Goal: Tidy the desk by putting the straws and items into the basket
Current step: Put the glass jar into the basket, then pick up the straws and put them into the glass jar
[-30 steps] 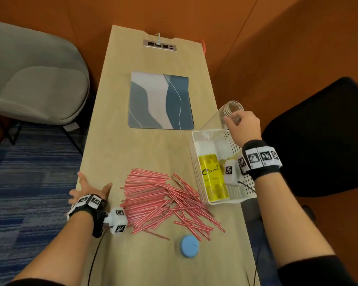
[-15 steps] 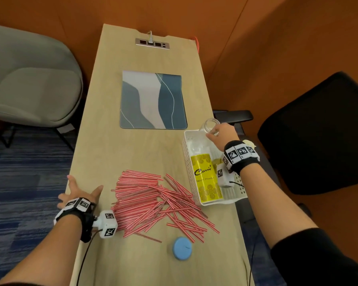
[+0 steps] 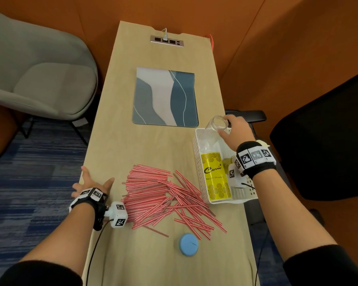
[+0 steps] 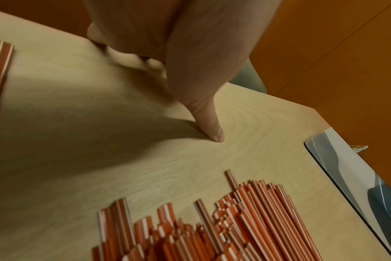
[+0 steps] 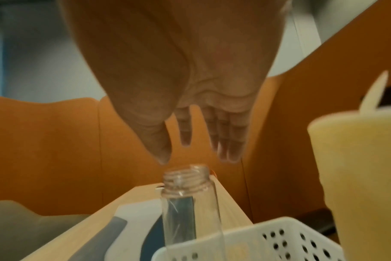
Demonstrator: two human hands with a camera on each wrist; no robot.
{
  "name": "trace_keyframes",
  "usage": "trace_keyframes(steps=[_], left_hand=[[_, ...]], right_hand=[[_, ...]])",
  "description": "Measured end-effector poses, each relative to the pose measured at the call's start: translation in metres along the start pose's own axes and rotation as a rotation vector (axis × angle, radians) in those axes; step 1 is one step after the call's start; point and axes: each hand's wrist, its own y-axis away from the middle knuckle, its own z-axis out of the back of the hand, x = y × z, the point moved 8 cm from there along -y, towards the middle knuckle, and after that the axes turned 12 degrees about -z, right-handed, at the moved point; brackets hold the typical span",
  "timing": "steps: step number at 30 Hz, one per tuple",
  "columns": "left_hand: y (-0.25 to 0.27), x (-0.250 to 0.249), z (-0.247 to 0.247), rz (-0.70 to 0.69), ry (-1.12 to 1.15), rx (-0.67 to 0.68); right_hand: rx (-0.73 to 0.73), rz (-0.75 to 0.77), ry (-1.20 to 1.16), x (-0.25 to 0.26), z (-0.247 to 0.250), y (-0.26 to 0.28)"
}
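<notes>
The right hand [image 3: 235,132] is hovering with its grip spread, fingers [image 5: 231,141] straight and just above the mouth of the clear glass bottle [image 3: 215,129], which is standing tilted in the white basket [image 3: 197,162]. The left hand [image 3: 91,183] is lying flat, fingers apart, on the surface [image 3: 116,141]; the red-striped straws [image 3: 167,197] are lying just right of it.

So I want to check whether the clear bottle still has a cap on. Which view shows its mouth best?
The right wrist view: the clear bottle stands close and side-on in the basket, threaded neck bare, no cap, right hand open above it. The head view looks down into its open mouth, smaller. The left wrist view misses it.
</notes>
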Motion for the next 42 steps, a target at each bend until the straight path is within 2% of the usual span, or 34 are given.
trace_keyframes(steps=[3,4,6,8,12,15,18,20,22,24,26,31,36,42], left_hand=[[-0.002,0.001,0.001,0.003,-0.011,0.006],[-0.003,0.001,0.001,0.002,-0.014,0.006],[-0.002,0.001,0.001,0.002,-0.012,0.009],[-0.001,0.001,0.002,0.006,-0.008,0.018],[0.002,0.004,0.005,-0.012,-0.012,0.060],[0.007,0.003,0.005,-0.041,0.015,0.098],[0.019,-0.011,0.014,-0.193,-0.087,-0.025],[0.032,-0.037,0.020,-0.394,-0.089,-0.161],[0.047,-0.069,0.016,-0.594,-0.013,-0.192],[0.058,-0.098,-0.003,-0.746,-0.018,-0.078],[0.067,-0.117,-0.024,-0.831,-0.051,0.037],[0.077,-0.140,-0.050,-0.898,-0.230,0.074],[0.075,-0.144,-0.050,-0.918,-0.318,0.047],[0.077,-0.153,-0.060,-0.991,-0.399,0.157]], right_hand=[[-0.132,0.079,-0.088,0.020,0.026,0.030],[-0.126,0.122,-0.135,0.030,0.029,0.043],[-0.017,0.186,-0.191,0.051,0.014,0.069],[0.127,0.220,-0.161,0.066,-0.019,0.092],[0.355,0.157,0.014,0.064,-0.110,0.121],[0.432,0.112,0.142,0.056,-0.162,0.131],[0.439,0.092,0.204,0.053,-0.188,0.136],[0.412,0.090,0.208,0.053,-0.193,0.137],[0.366,0.083,0.175,0.053,-0.192,0.137],[0.356,0.057,0.117,0.051,-0.190,0.136],[0.343,0.017,0.049,0.046,-0.183,0.133],[0.321,0.026,-0.072,0.036,-0.167,0.128],[0.306,0.082,-0.134,0.037,-0.168,0.126],[0.291,0.098,-0.221,0.032,-0.160,0.125]])
